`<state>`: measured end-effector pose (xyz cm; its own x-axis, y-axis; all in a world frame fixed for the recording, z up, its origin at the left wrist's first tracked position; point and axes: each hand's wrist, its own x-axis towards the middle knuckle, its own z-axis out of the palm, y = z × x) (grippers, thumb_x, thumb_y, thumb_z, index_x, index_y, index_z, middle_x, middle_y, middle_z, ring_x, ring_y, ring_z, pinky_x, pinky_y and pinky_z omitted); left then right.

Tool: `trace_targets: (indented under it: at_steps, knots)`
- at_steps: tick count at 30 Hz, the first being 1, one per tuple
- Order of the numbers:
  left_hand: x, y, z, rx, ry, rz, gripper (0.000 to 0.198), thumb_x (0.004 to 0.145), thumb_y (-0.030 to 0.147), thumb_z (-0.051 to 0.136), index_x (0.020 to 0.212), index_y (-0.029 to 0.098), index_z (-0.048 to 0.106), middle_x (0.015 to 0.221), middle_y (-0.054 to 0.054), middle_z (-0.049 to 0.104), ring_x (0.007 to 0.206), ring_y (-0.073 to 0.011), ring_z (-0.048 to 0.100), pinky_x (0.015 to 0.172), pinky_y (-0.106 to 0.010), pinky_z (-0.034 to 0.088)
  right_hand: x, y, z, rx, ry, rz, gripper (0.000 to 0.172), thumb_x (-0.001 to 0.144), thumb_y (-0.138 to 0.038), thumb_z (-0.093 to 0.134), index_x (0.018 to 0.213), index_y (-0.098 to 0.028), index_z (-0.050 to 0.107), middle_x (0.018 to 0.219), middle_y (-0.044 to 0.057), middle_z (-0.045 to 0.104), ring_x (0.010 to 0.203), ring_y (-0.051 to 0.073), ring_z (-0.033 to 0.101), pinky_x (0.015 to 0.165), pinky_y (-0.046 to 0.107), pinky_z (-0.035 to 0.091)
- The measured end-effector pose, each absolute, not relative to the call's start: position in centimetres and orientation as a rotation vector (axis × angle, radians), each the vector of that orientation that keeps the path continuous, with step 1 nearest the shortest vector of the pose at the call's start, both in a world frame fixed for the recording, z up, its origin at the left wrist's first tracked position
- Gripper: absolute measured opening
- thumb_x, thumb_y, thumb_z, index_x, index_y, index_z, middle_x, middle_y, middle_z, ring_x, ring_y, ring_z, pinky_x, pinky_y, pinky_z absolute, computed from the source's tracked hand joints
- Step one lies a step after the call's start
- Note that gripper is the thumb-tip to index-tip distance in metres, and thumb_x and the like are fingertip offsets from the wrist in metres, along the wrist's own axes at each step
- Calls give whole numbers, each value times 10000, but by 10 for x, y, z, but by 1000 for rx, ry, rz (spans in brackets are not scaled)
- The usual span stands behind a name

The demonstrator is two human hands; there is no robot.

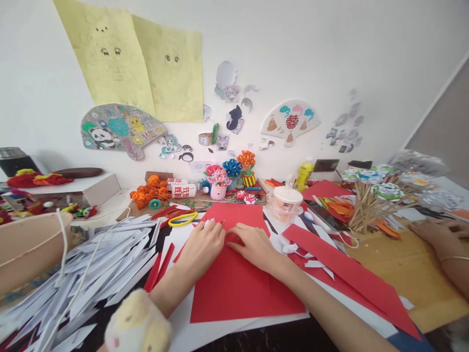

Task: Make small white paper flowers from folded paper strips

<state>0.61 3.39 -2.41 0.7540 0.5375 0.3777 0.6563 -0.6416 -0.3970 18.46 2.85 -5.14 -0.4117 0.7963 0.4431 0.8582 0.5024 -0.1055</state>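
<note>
Large red paper lies in the middle of the desk on white sheets. Over its upper left part is my left hand, fingers curled, with a small white piece and a thin red tip showing at the fingers; what it grips is too small to name. My right hand rests beside it on the red paper, fingers bent and pressed together, thumb beneath; anything between them is hidden. The two hands almost touch. A plush band sits around my left wrist.
White paper strips are heaped at left, near yellow-handled scissors. Clear plastic cups stand beyond my right hand, and a long red strip lies right. Paper flowers and another person's hand are at far right.
</note>
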Motion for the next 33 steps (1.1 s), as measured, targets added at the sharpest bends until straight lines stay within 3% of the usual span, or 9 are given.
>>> trace_targets:
  at_steps: [2, 7, 14, 21, 24, 28, 33]
  knots:
    - [9, 34, -27, -2410, -859, -241, 150, 836, 28, 492, 789, 140, 581, 827, -95, 625, 835, -254, 576, 694, -358, 400, 177, 37, -50, -1327, -2345, -251, 66, 834, -225, 633, 799, -172, 614, 752, 13, 636, 607, 136, 575, 480, 246, 226]
    - [-1, 33, -28, -2360, -804, -221, 178, 837, 20, 463, 828, 141, 593, 832, -79, 633, 834, -246, 572, 717, -362, 397, 168, 48, -52, -1196, -2367, -321, 170, 840, -185, 593, 671, -174, 577, 669, -1, 625, 570, 118, 544, 493, 246, 233]
    - [-10, 28, -31, -2327, -895, -280, 262, 858, -4, 383, 907, 147, 591, 858, -70, 617, 812, -229, 545, 656, -347, 355, 176, 35, -61, -1070, -2289, -442, 264, 892, -168, 476, 642, -159, 557, 611, 4, 567, 513, 106, 457, 530, 260, 258]
    - [-8, 24, -37, -2276, -828, -486, 178, 880, 48, 445, 847, 150, 587, 815, -40, 604, 751, -188, 514, 660, -331, 321, 171, 24, -48, -765, -2216, -688, 349, 905, -120, 431, 566, -168, 498, 528, -13, 485, 467, 107, 371, 507, 278, 232]
    - [-9, 24, -37, -2296, -780, -600, 173, 889, 64, 448, 880, 148, 599, 809, -33, 617, 766, -178, 512, 690, -327, 321, 174, 23, -45, -819, -2199, -611, 327, 931, -171, 444, 622, -163, 550, 573, 2, 546, 491, 111, 430, 512, 272, 271]
    - [-8, 25, -36, -2344, -870, -761, 188, 898, 106, 452, 811, 177, 603, 762, -15, 622, 761, -171, 510, 715, -323, 323, 181, 26, -45, -888, -2205, -441, 257, 961, -314, 461, 849, -155, 629, 729, 34, 642, 613, 129, 557, 563, 258, 343]
    - [-7, 26, -36, -2345, -873, -830, 202, 909, 138, 445, 797, 180, 609, 733, -10, 621, 747, -166, 514, 708, -318, 317, 184, 27, -45, -888, -2173, -417, 212, 969, -262, 459, 977, -160, 645, 776, 38, 659, 661, 125, 593, 593, 245, 367]
